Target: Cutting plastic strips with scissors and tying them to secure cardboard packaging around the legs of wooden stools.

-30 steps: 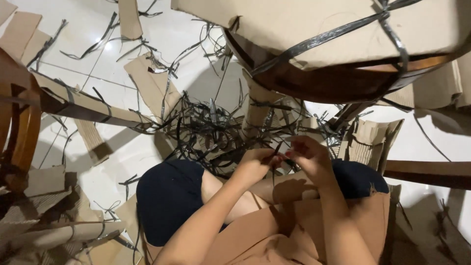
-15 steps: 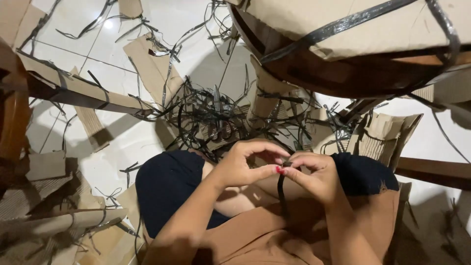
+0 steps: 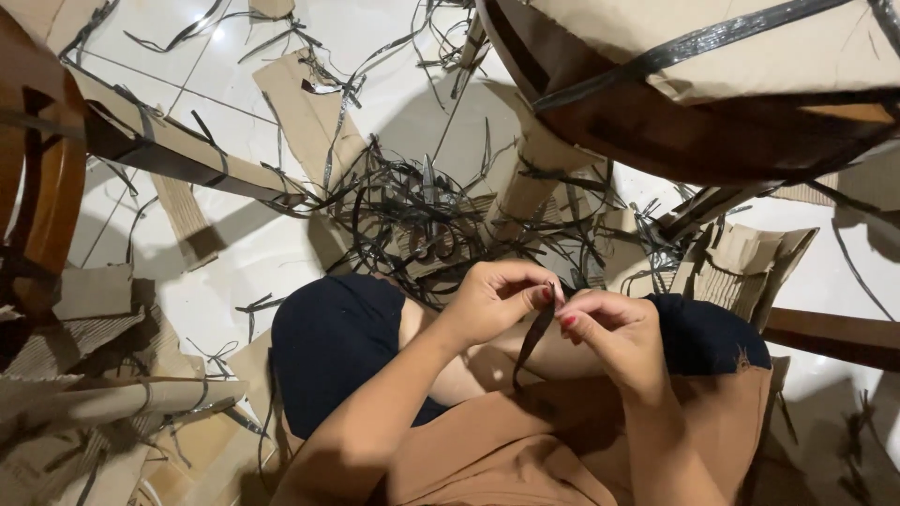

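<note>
Black strap (image 3: 532, 339), one strip, pinched between two hands, left (image 3: 495, 298) and right (image 3: 607, 330), apparently touching.

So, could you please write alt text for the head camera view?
Seen from above, a seated person's left hand and right hand pinch a thin black strip between the fingertips. Beyond lies a tangle of black strips and cardboard pieces on a white tiled floor.

A tangle of black straps (image 3: 412, 220) covers the white tiled floor (image 3: 225, 253), with scissors (image 3: 433, 220) lying in it. Cardboard strips (image 3: 305, 112) lie scattered beside a wooden chair (image 3: 37, 187).
</note>
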